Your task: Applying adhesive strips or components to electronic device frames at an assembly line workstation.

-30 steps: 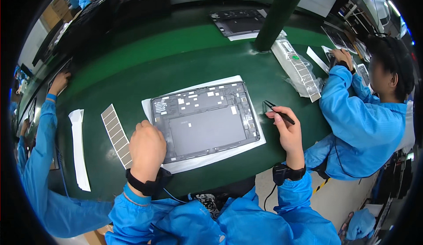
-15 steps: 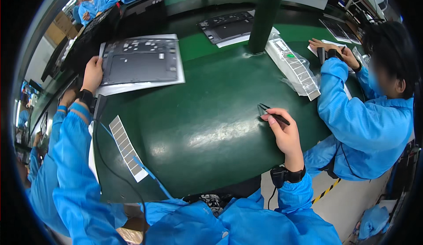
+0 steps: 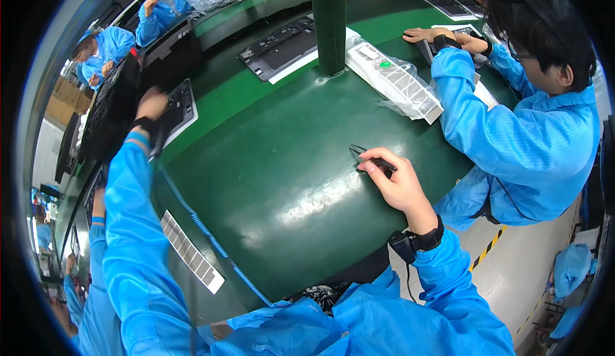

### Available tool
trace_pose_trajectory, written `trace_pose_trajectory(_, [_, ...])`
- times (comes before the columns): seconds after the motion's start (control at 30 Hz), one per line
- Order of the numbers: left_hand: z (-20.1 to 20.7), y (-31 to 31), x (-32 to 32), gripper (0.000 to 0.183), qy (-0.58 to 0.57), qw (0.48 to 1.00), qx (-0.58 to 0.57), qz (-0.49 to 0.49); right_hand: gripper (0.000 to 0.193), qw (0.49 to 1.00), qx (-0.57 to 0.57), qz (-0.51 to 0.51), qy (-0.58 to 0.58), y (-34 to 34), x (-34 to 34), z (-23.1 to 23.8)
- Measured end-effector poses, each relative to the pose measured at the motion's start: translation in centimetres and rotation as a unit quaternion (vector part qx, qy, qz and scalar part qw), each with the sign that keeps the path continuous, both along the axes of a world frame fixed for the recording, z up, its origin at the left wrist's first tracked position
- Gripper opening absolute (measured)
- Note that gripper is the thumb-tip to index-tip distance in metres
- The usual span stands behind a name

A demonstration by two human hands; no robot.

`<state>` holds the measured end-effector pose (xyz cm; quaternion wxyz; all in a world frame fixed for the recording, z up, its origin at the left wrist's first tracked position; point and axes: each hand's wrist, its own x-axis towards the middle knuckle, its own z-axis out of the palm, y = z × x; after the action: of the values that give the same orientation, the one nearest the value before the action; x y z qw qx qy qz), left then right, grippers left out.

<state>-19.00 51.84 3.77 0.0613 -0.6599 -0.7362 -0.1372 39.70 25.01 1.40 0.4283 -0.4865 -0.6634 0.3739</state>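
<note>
– Now, where to find the dark panel (image 3: 181,105)?
– Far left, just right of the left hand (image 3: 152,104), far closer than the right hand (image 3: 398,183)!
– Gripped?
– Can't tell: too blurred, long axis half hidden.
– And on the right?
– Pinching slim black tweezers (image 3: 383,162), well apart.
– Materials?
– Thin, flat panel over white sheet (image 3: 184,130), glossy green surface (image 3: 269,144).

Right fingers (image 3: 386,155) gripping tweezers (image 3: 384,164), green tabletop (image 3: 282,151)

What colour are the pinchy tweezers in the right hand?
The tweezers are black, seen best in the head view.
</note>
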Motion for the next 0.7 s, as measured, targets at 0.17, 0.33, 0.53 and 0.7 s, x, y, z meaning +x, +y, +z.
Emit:
trace_pose_trajectory(0.17, [-0.8, 0.7, 17.4, 0.058, -0.243, 0.95, -0.182, 0.07, 0.017, 0.997, 0.011, 0.035, 0.068, 0.1, -1.7, 0.1])
trace_pose_trajectory(0.33, [-0.4, 1.8, 25.7, 0.037, -0.026, 0.984, -0.169, 0.043, 0.016, 0.996, -0.017, 0.006, 0.088, -0.2, -0.8, -0.4])
trace_pose_trajectory(0.53, [-0.8, 3.6, 24.1, 0.037, -0.056, 0.99, -0.126, 0.035, 0.017, 0.997, -0.011, 0.007, 0.072, -0.2, -1.1, -0.3])
trace_pose_trajectory(0.7, [-0.3, 4.2, 24.8, 0.039, -0.115, 0.977, -0.166, 0.073, 0.018, 0.999, 0.0, 0.004, 0.053, 0.0, -1.1, 0.0])
